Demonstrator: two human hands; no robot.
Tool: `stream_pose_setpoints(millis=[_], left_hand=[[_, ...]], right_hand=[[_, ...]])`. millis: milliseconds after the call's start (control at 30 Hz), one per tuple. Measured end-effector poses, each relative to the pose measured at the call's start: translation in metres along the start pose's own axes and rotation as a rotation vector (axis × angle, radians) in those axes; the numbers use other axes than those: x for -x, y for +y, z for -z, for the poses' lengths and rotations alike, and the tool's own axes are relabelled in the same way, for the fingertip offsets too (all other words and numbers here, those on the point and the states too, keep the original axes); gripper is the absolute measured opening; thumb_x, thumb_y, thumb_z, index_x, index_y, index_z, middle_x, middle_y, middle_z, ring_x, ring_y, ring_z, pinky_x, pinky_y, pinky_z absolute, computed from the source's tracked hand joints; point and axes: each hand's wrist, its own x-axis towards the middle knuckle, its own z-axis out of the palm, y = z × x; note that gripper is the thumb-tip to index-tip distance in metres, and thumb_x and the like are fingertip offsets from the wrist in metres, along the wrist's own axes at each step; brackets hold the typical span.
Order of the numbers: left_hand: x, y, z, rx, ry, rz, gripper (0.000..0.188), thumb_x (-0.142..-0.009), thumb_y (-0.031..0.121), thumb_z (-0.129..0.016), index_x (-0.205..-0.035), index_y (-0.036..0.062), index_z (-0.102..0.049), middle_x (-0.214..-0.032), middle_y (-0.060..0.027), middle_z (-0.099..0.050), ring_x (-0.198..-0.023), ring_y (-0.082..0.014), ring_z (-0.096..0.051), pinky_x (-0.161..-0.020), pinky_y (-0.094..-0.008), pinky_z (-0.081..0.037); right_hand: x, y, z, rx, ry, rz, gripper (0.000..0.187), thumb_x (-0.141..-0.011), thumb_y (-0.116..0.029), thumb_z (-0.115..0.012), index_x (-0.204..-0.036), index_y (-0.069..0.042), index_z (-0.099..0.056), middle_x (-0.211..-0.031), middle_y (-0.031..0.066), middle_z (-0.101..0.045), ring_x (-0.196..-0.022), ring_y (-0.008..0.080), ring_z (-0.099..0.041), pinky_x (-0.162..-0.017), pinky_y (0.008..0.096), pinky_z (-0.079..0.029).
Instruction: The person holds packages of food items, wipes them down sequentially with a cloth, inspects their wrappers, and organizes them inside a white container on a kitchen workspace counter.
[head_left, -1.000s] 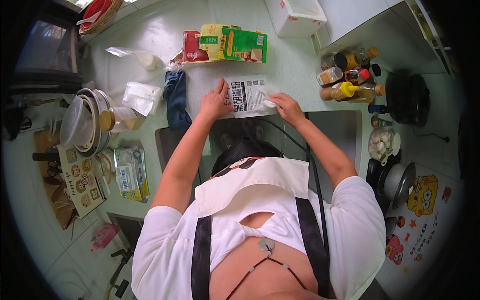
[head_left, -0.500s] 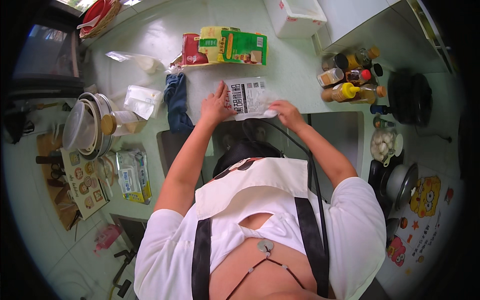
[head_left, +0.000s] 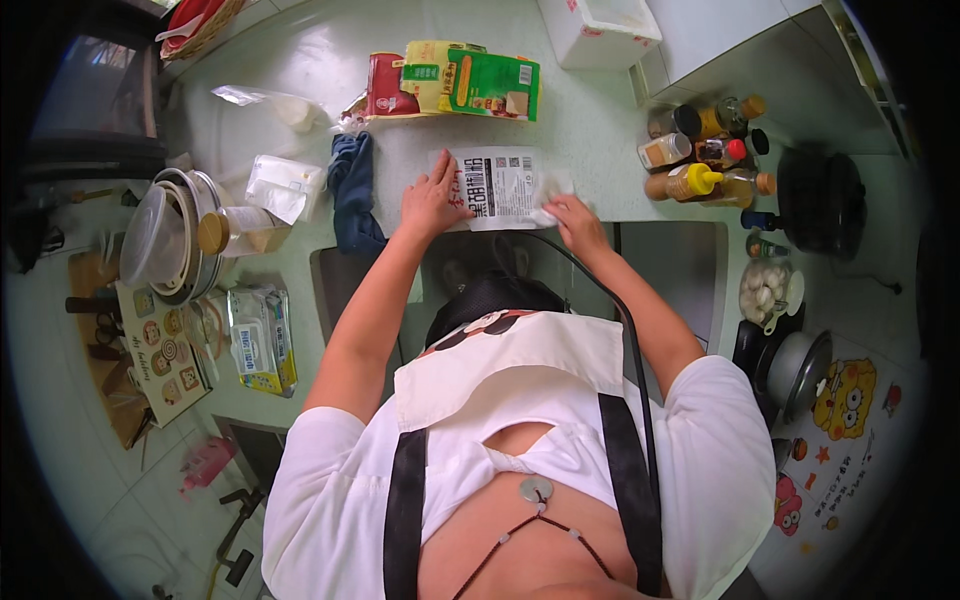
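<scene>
Head-worn fisheye, facing down

The printed pouch (head_left: 512, 190) looks like smooth plastic with a soft sheen. Beyond it, the green packet (head_left: 494, 88) has a smooth, slightly glossy face. Left of it lies matt, creased dark-blue cloth (head_left: 353, 190); right of it, the yellow-capped squeeze bottle (head_left: 680, 183) is smooth plastic. Beneath it, the pale bench (head_left: 598, 125) is smooth, faintly shiny.

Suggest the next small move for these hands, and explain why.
Perhaps draw what looks like a white tissue, pinched in the right hand, leftward across the packet: it sits at the packet's right end, while the left hand rests on the left end and could steady it.
</scene>
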Motion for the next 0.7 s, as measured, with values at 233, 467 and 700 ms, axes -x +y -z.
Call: stream_pose_setpoints(millis=[233, 467, 700], left_hand=[[0.001, 0.000, -0.006, 0.004, 0.092, -0.016, 0.099, -0.060, 0.048, -0.075, -0.139, 0.0099, -0.031, -0.148, -0.0099, -0.025, -0.111, -0.0303, -0.052, -0.088, -0.0392, -0.045], [0.037, -0.011, -0.011, -0.088, 0.150, -0.170, 0.095, -0.058, 0.045, -0.077, -0.136, 0.0094, -0.035, -0.141, -0.0076, -0.037, -0.106, -0.0268, -0.051, -0.089, -0.0400, -0.040], [0.083, -0.028, -0.034, -0.264, 0.227, -0.360, 0.069, -0.069, 0.028, -0.068, -0.132, 0.0170, -0.043, -0.134, 0.0009, -0.044, -0.107, -0.0182, -0.045, -0.095, -0.0390, -0.031]], right_hand=[[0.011, -0.016, 0.032, -0.049, 0.092, -0.136, 0.043, -0.068, 0.007, -0.056, -0.106, -0.011, -0.062, -0.113, 0.0094, -0.055, -0.097, 0.0294, -0.058, -0.082, 0.0375, -0.048], [-0.010, -0.029, -0.002, 0.230, -0.091, 0.076, 0.060, -0.067, 0.007, -0.057, -0.123, -0.016, -0.051, -0.129, 0.0098, -0.048, -0.096, 0.0280, -0.060, -0.076, 0.0370, -0.052], [0.013, -0.030, -0.002, 0.289, -0.022, 0.104, 0.058, -0.064, 0.007, -0.057, -0.117, -0.018, -0.055, -0.122, 0.0030, -0.055, -0.090, 0.0220, -0.062, -0.071, 0.0347, -0.052]])
